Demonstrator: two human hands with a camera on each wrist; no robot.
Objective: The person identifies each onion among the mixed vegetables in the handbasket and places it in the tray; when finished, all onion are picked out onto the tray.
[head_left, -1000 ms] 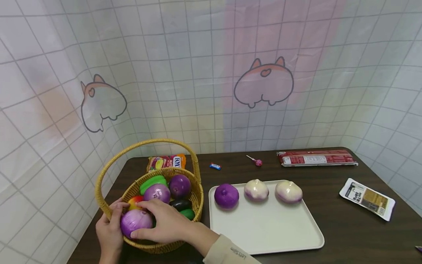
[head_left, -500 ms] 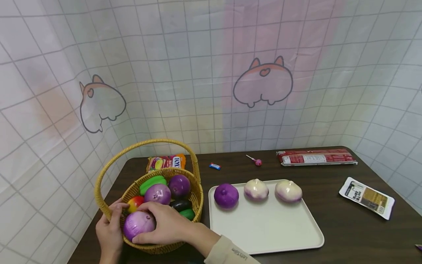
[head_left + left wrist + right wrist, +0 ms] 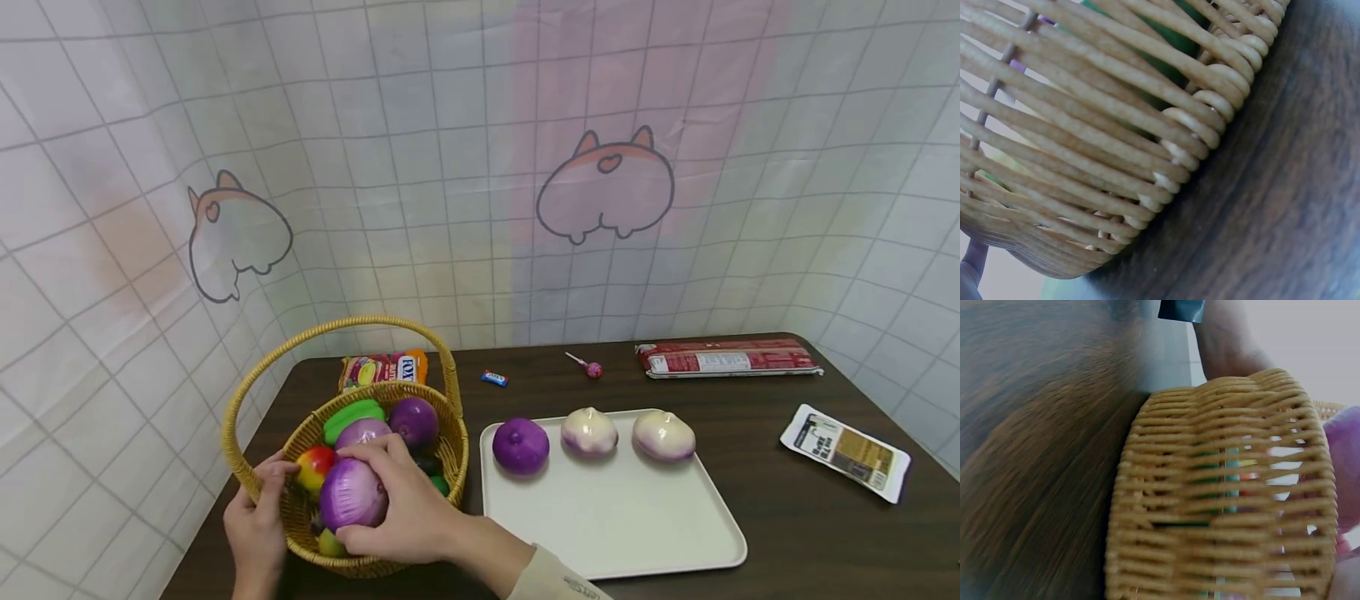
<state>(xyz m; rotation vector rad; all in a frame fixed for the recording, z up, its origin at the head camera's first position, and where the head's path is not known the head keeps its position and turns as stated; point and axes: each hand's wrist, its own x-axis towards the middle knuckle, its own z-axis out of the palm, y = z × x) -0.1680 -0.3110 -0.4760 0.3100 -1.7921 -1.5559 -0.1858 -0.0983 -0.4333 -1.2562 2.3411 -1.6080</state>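
Observation:
My right hand (image 3: 412, 508) grips a shiny light-purple onion (image 3: 352, 493) over the front of a wicker basket (image 3: 462, 433); the onion (image 3: 1347, 462) also shows at the right edge of the right wrist view. With my left hand (image 3: 257, 517) I hold the basket's left rim by the foot of its handle. Inside lie a red-and-yellow mango-like fruit (image 3: 315, 467), a green pepper-like piece (image 3: 354, 419), a second light-purple onion (image 3: 363, 432) and a dark purple round fruit (image 3: 414, 422). My right hand partly hides dark and green pieces. In the left wrist view, basket weave (image 3: 1097, 94) fills much of the frame.
Right of the basket, a white tray (image 3: 615, 533) carries a purple onion-like piece (image 3: 521, 447) and two white-and-purple turnips (image 3: 590, 432). Behind lie a candy bag (image 3: 382, 371), a small blue wrapper (image 3: 495, 378), a lollipop (image 3: 592, 368) and a long red package (image 3: 727, 358). A white-and-gold packet (image 3: 847, 450) lies right.
My right hand has lifted the light-purple onion up and to the right, uncovering a yellow-green piece beneath it. My left hand has stayed on the basket rim.

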